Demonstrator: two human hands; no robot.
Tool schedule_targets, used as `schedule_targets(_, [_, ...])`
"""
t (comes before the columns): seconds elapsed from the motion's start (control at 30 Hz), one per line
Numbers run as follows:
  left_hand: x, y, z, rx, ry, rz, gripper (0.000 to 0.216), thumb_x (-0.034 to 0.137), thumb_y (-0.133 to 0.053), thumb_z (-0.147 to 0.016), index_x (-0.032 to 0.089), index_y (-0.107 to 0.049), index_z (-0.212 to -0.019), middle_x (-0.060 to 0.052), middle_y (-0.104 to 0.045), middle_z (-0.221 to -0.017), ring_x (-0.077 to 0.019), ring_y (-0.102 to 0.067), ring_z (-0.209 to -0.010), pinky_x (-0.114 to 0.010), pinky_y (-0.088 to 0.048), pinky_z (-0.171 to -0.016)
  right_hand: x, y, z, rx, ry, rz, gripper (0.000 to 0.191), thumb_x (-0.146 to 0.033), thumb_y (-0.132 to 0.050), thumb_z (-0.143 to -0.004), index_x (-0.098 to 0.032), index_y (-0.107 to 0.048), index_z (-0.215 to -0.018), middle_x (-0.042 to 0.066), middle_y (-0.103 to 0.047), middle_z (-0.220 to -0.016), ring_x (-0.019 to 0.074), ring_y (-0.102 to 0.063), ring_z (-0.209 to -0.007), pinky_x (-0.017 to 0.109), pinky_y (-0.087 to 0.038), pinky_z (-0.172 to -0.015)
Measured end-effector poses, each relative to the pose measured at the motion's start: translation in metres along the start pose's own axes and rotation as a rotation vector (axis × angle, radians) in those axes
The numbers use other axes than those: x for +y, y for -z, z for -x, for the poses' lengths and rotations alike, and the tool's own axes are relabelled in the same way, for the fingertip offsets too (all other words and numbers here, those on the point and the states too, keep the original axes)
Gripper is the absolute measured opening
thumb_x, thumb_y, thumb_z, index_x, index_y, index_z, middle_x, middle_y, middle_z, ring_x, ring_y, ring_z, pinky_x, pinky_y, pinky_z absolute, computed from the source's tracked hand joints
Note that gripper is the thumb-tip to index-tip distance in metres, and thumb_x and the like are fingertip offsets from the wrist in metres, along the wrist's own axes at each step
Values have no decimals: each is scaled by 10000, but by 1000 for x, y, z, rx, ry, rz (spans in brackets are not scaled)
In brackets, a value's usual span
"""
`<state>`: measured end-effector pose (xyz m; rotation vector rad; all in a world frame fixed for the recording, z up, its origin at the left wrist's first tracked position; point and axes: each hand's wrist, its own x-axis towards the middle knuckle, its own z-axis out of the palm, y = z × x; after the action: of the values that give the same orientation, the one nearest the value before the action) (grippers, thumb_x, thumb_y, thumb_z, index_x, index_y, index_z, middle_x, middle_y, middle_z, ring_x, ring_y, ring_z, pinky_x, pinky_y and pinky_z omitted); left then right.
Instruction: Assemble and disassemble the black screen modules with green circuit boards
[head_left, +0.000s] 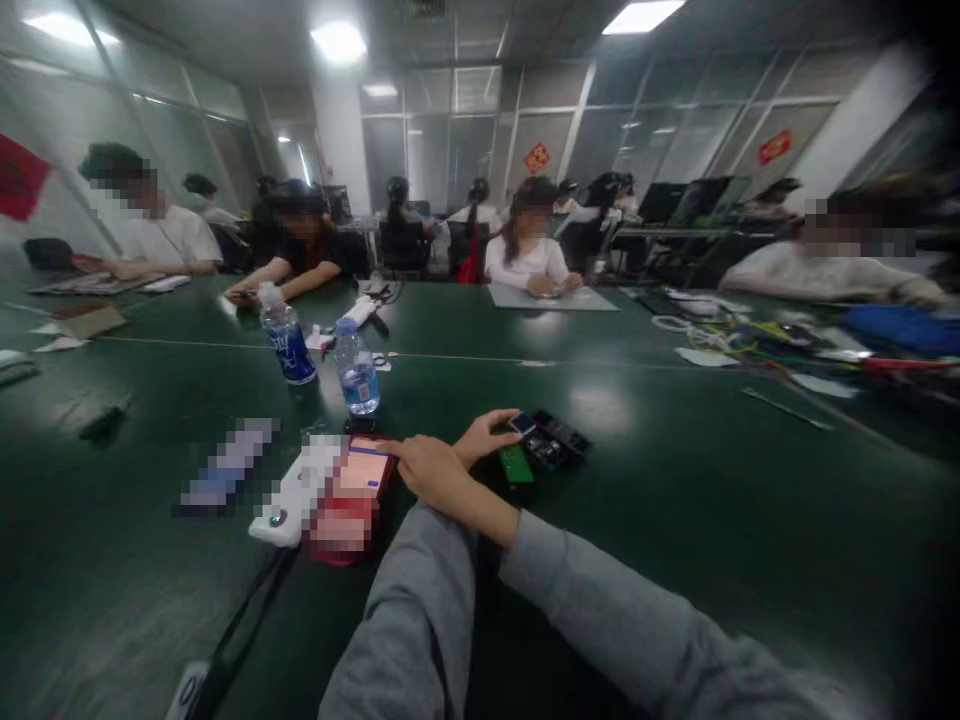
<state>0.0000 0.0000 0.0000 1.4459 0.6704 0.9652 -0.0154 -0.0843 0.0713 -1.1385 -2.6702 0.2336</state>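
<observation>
One small dark piece (523,424) with a pale, screen-like face sits near the middle of the worktop (675,490), pinched in the fingers of the left hand (484,438). Just beside it, towards the wearer, lies a green block (516,466), and on its right is a cluster of black parts (556,440); whether these are joined to the piece I cannot tell. The forearms cross, the right over the left, in grey sleeves (600,600). The right hand (431,472) has its fingers released, the index stretched out to the upper part of a lit phone in a red case (369,470); whether the tip touches the screen is unclear.

Against the phone's left side lies a white device (289,505), partly pixelated, with a black strap (244,605) trailing towards the near edge. Further left is a dark, pixelated slab (229,468). Beyond the phone stand two upright bottles: one with a blue label (289,345), the other with a blue cap (356,370). Tangled cables (712,340) and a blue bundle (904,328) lie at the far right. Across the worktop, a person in white (525,262) sits behind a grey sheet (555,299).
</observation>
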Motion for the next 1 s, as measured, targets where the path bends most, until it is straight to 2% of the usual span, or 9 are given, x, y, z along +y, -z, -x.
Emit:
schedule_targets(0.17, [3, 0, 1, 4, -4, 7, 571, 240, -770, -708, 139, -590, -1239, -152, -598, -1277, -252, -547, -1185, -445, -361, -1065, -3, 4, 14, -55, 158, -21, 374, -195, -444, -949, -322, -579, -1274, 31, -661, -1059, 184, -583, -968, 315, -386, -826])
schedule_targets(0.37, [6, 0, 3, 9, -12, -1, 554, 240, -759, -719, 143, -593, -1239, -152, -597, -1282, -256, -538, -1201, -456, -351, -1074, -3, 4, 15, -87, 198, 30, 374, -178, -453, -942, -316, -587, -1263, 39, -645, -1025, 189, -569, -918, 316, -379, -779])
schedule_targets(0.57, [3, 2, 0, -8, -14, 2, 544, 184, -755, -696, 135, -605, -1217, -143, -606, -1259, -270, -539, -1207, -461, -362, -1086, 8, 21, 34, 121, 153, -8, 407, -141, -451, -929, -270, -549, -1302, 42, -604, -960, 177, -515, -875, 316, -370, -788])
schedule_targets(0.7, [7, 0, 7, 37, -95, -16, 537, 181, -715, -730, 159, -588, -1252, -122, -584, -1288, -272, -512, -1243, -437, -351, -1111, 43, 46, 69, 321, 85, -71, 442, -87, -415, -913, -262, -548, -1296, 47, -589, -951, 192, -510, -910, 341, -391, -826])
schedule_targets(0.8, [11, -1, 8, 18, -71, -14, 475, 192, -746, -697, 103, -644, -1153, -144, -620, -1230, -302, -543, -1199, -445, -364, -1094, 86, 56, 105, 509, -55, -47, 384, -124, -390, -933, -238, -571, -1252, 74, -581, -1040, 219, -503, -992, 374, -405, -858])
schedule_targets(0.9, [12, -1, 7, 42, 6, 29, 525, 230, -762, -706, 122, -612, -1198, -156, -610, -1257, -271, -558, -1185, -458, -371, -1075, 135, 50, 141, 629, -247, 68, 344, -260, -411, -956, -203, -557, -1262, 112, -556, -1089, 263, -493, -1036, 431, -421, -880])
schedule_targets(1.0, [10, 0, 7, 114, 24, 25, 490, 279, -740, -745, 148, -612, -1200, -146, -616, -1254, -251, -572, -1166, -450, -393, -1053, 174, 31, 170, 651, -373, 85, 496, -447, -490, -924, -166, -480, -1334, 153, -506, -1233, 316, -458, -1157, 494, -409, -954])
